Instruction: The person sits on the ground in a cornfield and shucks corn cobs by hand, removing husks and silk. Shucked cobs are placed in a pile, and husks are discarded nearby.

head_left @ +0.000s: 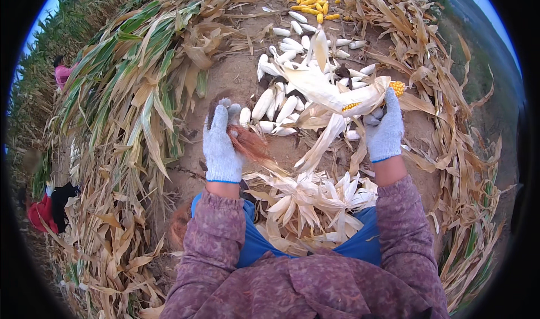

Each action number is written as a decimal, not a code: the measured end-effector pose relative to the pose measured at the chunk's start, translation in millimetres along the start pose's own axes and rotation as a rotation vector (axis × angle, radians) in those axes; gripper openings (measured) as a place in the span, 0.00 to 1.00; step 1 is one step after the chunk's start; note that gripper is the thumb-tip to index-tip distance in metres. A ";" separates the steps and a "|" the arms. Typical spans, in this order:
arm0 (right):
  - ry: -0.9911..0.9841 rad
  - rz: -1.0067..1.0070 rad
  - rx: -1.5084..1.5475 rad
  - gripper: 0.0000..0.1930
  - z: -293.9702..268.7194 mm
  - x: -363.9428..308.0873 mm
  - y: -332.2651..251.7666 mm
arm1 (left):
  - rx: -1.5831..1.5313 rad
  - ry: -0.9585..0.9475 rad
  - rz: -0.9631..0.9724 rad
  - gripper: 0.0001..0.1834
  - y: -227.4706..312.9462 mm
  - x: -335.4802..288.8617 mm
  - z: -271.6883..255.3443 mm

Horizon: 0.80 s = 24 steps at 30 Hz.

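Observation:
My left hand (221, 147), in a white knit glove, is closed around a tuft of reddish-brown corn silk (251, 145) that hangs out toward the right. In my right hand (386, 133), gloved the same way, is an ear of corn (397, 88). Pale dry husk (343, 98) still wraps part of this ear and fans out to the left; yellow kernels show at its tip and along its lower side. Beyond both hands lies a heap of white ears of corn (275, 100), partly covered by the husk.
Yellow ears (313, 4) form a small pile at the far end. Stripped husks (309, 201) are heaped between my legs. Cornstalks with dry leaves bank up on the left (140, 94) and right (439, 105). Two people, one in pink (63, 73) and one in red (43, 213), are at far left.

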State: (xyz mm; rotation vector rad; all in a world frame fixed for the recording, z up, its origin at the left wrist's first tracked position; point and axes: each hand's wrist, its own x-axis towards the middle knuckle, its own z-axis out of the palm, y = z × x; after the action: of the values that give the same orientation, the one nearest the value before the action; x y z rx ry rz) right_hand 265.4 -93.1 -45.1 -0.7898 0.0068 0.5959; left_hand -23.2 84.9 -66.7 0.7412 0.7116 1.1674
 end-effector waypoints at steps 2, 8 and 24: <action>0.004 -0.053 0.054 0.07 -4.9 6.6 -15.7 | -0.011 0.034 0.072 0.13 17.1 5.0 -12.2; 0.016 -0.092 0.149 0.10 2.1 3.9 -52.9 | -0.003 0.153 0.182 0.12 95.3 -11.2 -108.5; -0.110 -0.074 -0.083 0.14 -30.4 28.9 -52.1 | 1.833 0.203 -0.615 0.64 96.8 -140.4 -385.5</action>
State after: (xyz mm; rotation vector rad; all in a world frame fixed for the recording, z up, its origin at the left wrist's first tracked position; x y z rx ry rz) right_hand 322.3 -127.6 -38.5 -0.8328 -0.1479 0.5714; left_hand -420.8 24.1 -192.8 1.6711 2.0139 -0.3007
